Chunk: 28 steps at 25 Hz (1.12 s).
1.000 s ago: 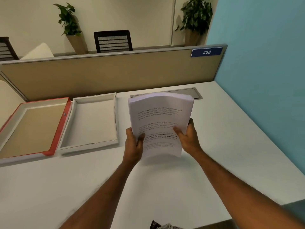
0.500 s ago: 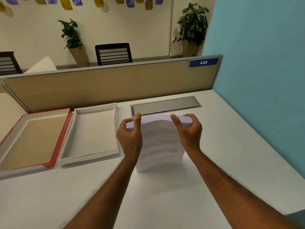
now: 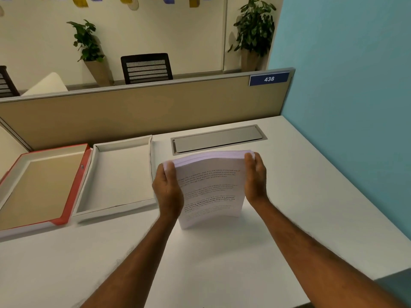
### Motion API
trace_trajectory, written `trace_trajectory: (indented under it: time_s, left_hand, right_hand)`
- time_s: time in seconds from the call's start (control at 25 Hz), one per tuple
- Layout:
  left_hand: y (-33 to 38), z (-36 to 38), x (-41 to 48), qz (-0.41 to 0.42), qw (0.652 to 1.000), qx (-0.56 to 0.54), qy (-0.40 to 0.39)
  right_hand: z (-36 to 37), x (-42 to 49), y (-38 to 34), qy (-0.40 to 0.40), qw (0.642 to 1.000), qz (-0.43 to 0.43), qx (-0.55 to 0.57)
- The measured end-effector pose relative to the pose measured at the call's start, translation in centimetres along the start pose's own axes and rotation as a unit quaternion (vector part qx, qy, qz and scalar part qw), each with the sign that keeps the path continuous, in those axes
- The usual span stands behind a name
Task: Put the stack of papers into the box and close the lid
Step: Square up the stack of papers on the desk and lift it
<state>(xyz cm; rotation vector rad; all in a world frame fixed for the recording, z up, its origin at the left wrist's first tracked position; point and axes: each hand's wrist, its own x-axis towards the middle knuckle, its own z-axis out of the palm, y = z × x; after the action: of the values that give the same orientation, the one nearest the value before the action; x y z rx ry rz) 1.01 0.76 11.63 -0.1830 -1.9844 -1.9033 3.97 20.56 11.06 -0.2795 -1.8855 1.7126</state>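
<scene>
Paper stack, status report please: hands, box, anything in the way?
Left hand and right hand grip the paper stack, upright on the desk. White box open, empty, left of stack; red-edged lid lies open. Path clear.

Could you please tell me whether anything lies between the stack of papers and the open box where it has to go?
Nothing visible does. Both hands, left and right, hold the stack of papers on edge on the desk, right beside the empty white box tray. Only the tray's low right wall lies between; the red-edged lid lies open beyond it.
</scene>
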Motion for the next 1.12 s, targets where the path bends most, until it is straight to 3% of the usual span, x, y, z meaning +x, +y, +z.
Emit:
trace_trajectory:
  time_s: [0.08, 0.16, 0.52, 0.72, 0.96, 1.12]
  left_hand:
    - [-2.3, -1.3, -2.2, 0.013, 0.996, 0.011, -0.091]
    - [-3.8, -1.7, -3.8, 0.01, 0.992, 0.027, -0.122]
    - [-5.7, -1.9, -3.9, 0.018, 0.991, 0.061, -0.114]
    - [-9.6, -3.9, -4.9, -0.047, 0.974, 0.122, -0.187]
    - [-9.2, -2.9, -1.0, -0.076, 0.973, 0.156, -0.15]
    - [-9.7, -3.0, 2.5, -0.12, 0.951, 0.245, -0.145]
  right_hand:
    - [-1.2, -1.8, 2.5, -0.069, 0.997, -0.005, -0.021]
    - [-1.6, -3.1, 4.2, -0.085, 0.994, -0.012, -0.061]
    - [-1.1, -3.6, 5.2, -0.087, 0.994, -0.032, -0.061]
    - [-2.2, -3.3, 8.4, -0.158, 0.976, 0.06, -0.135]
    - [-0.2, 0.1, 7.3, -0.176, 0.965, 0.077, -0.177]
    - [2.1, 1.9, 7.1, -0.172, 0.956, 0.11, -0.21]
